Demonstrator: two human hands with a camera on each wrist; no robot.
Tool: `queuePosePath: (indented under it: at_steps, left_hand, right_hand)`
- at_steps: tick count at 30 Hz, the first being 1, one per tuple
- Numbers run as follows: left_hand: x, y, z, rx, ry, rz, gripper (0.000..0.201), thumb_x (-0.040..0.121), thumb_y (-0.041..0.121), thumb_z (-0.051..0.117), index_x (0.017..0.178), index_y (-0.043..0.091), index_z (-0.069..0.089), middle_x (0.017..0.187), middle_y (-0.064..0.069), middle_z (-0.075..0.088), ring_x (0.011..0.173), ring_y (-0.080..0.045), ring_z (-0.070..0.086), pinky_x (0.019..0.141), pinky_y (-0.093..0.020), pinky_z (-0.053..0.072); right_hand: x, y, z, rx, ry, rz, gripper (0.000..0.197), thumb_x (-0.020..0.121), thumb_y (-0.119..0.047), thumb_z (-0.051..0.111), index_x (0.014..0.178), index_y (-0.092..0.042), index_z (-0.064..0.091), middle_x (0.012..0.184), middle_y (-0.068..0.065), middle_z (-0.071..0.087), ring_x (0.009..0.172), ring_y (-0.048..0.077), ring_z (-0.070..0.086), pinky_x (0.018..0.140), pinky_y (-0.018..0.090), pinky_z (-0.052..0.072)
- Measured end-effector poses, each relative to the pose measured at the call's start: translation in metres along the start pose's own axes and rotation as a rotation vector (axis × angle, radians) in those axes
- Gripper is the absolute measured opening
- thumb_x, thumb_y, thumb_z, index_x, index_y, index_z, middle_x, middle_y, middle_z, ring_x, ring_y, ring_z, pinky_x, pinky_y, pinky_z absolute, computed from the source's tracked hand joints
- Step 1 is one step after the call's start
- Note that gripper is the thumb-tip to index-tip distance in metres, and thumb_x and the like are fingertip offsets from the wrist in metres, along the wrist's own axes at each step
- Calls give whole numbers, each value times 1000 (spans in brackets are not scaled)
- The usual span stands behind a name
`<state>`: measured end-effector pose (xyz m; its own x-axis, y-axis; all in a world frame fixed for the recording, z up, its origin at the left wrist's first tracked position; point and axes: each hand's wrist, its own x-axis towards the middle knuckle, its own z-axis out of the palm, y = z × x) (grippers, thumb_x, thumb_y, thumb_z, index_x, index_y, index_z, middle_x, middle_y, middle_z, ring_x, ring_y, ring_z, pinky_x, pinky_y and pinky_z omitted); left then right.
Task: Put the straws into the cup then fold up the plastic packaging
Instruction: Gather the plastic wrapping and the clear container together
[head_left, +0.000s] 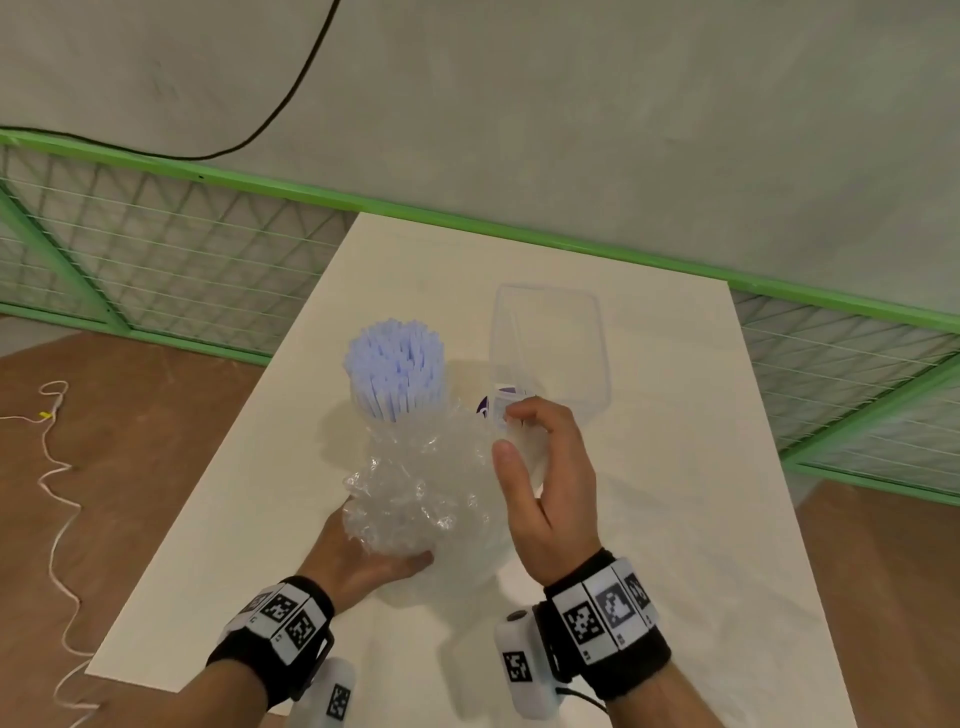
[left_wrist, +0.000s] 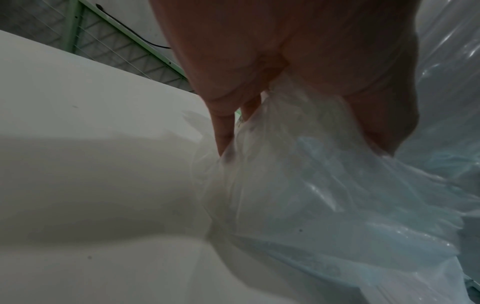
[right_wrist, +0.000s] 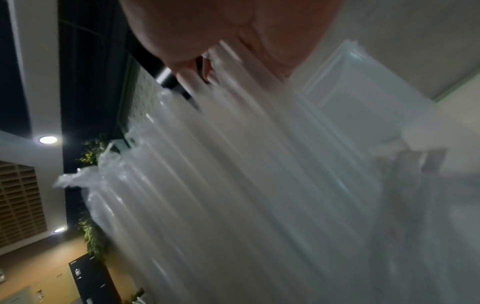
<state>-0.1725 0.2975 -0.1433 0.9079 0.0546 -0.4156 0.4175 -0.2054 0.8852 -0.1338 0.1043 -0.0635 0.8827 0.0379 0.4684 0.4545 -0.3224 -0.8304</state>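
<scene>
A tight bundle of pale blue straws (head_left: 396, 371) stands upright on the white table (head_left: 675, 493). Its lower end is hidden behind the crumpled clear plastic packaging (head_left: 421, 493), so I cannot make out the cup. My left hand (head_left: 374, 564) grips the bunched near end of the packaging from below, with the film gathered between thumb and fingers (left_wrist: 223, 127). My right hand (head_left: 545, 483) pinches the other side of the film. Beyond it, a flat clear rectangular part (head_left: 550, 343) with a purple label (head_left: 488, 405) rises up. Pleated plastic (right_wrist: 233, 185) fills the right wrist view.
The table is narrow, with its left edge (head_left: 223, 452) close to the straws. A green mesh fence (head_left: 156, 249) runs behind it along a grey wall. A thin cable (head_left: 57, 467) lies on the brown floor at the left.
</scene>
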Motion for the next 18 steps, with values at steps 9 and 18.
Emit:
queuePosePath:
  at_steps: [9,18]
  left_hand:
    - [3,-6,-4,75,-5,-7,55,59,22,93,106,25,64,96,10,72,82,15,64,65,1,43]
    - [7,-10,-4,26,-26,-34,93,19,69,87,100,31,64,96,13,72,87,12,64,76,-5,45]
  right_hand:
    - [35,-19,-15,18,191,-91,25,95,-10,58,112,-27,52,102,-13,59,96,-1,58,85,13,41]
    - [62,-5,-11,-85,159,-137,19,96,-30,60,113,-36,56,94,4,65,83,23,70,77,44,55]
